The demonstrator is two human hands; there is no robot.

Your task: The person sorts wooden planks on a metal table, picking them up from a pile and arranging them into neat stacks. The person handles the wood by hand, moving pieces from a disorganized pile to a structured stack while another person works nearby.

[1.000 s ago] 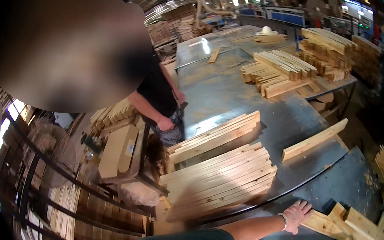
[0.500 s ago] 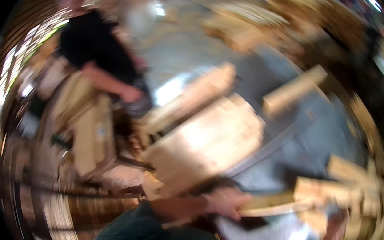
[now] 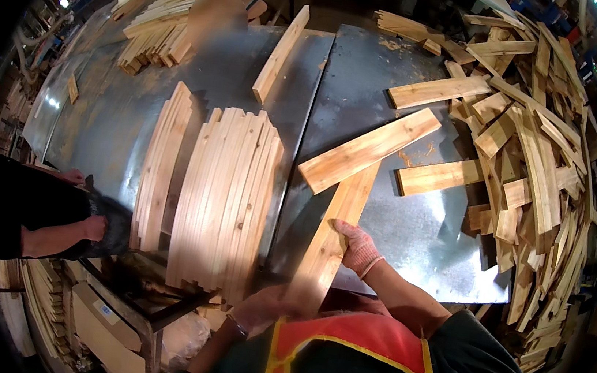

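while hands (image 3: 359,252) (image 3: 259,309) at one plank (image 3: 320,255), right's grip tight, left's unclear, another board (image 3: 370,150) across its far end

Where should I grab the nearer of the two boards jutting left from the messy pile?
Probably the left end of the nearer jutting board, fingers across its width, coming from the left with your right hand once that's free. That end projects over the metal tabletop, while the right end runs in among the pile.
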